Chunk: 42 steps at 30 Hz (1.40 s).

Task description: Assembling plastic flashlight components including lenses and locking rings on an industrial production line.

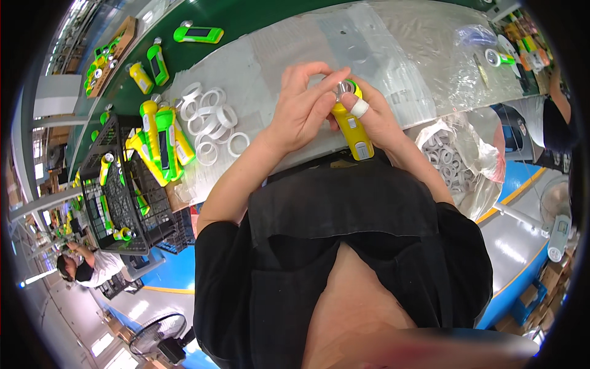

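Observation:
Over the near edge of the table I hold a yellow flashlight (353, 129) with a green rim and a clear, shiny head. My right hand (376, 111) is wrapped round its upper body, and a white band circles the thumb. Bent over the flashlight's head from the other side, my left hand (305, 106) grips there with its fingertips, which partly hide the head. A loose pile of white plastic rings (212, 122) lies left of my left hand. Farther left, several yellow and green flashlights (161, 140) are heaped together beside a black crate.
The black crate (138, 215) holds more flashlights. Others lie on the green belt (239, 15) beyond the plastic-covered tabletop (276, 49). At my right hangs a plastic bag (488, 157) of white rings. Co-workers are at the far left and right; a fan (157, 332) stands lower left.

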Tool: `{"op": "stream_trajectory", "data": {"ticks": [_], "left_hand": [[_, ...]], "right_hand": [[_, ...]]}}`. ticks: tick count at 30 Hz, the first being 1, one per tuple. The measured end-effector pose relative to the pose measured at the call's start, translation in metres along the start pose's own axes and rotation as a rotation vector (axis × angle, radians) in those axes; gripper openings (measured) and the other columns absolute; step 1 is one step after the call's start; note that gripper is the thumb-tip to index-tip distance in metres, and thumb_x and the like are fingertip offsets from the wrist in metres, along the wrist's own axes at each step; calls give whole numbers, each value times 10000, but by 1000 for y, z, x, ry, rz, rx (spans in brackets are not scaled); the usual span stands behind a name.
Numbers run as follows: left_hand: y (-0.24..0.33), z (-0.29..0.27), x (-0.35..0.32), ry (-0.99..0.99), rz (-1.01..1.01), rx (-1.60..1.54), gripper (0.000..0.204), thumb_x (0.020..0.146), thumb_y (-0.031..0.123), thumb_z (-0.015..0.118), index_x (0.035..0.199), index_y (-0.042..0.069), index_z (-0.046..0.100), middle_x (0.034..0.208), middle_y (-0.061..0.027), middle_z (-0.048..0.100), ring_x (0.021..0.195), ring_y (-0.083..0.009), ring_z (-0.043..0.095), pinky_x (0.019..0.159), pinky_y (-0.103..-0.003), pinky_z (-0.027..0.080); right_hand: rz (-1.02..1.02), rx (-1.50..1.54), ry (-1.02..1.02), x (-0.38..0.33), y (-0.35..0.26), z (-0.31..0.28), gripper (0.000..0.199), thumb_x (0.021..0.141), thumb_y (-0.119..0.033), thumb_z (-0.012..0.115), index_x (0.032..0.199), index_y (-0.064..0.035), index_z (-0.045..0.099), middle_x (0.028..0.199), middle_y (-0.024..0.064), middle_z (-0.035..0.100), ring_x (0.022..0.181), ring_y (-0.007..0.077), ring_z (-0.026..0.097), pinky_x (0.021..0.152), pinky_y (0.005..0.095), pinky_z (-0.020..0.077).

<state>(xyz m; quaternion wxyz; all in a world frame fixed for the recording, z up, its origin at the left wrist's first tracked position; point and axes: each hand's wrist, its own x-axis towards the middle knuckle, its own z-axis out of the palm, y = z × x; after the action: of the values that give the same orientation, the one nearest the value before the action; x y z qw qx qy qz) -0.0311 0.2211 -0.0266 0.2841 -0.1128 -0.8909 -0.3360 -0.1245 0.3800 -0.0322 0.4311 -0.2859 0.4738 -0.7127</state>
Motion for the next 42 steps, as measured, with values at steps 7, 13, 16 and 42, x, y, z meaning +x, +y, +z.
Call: {"op": "stream_trajectory", "data": {"ticks": [7,13,16,42], "left_hand": [[-6,-8,-29,191,-12,-50,345,919,211,418,1083,34,665,1113,-145,549,1042,-287,491,897,-372,417],[-10,-34,-25,245,14,-3,353,927,216,421,1165,51,622,1224,-159,547,1128,-313,484,978,-397,378],[-5,-60,-33,250,-92,50,404,892,245,607,1251,62,571,1315,-151,526,1211,-347,469,1022,-437,371],[-10,-67,3,307,-161,64,291,702,186,850,948,66,750,1054,-55,597,860,-160,598,647,-265,475]], "right_hand": [[111,-27,-168,17,15,29,351,977,-325,559,1206,-65,503,932,79,607,745,165,620,670,292,498],[92,15,-194,43,22,43,437,978,-389,538,1273,-73,475,904,76,606,750,185,619,666,306,493],[-145,-74,-209,65,13,45,391,981,-320,535,1265,-54,493,838,82,604,712,167,598,655,302,483],[-277,-1,-288,90,17,18,434,962,-259,574,1330,-65,453,1061,65,620,861,167,636,782,314,522]]}}
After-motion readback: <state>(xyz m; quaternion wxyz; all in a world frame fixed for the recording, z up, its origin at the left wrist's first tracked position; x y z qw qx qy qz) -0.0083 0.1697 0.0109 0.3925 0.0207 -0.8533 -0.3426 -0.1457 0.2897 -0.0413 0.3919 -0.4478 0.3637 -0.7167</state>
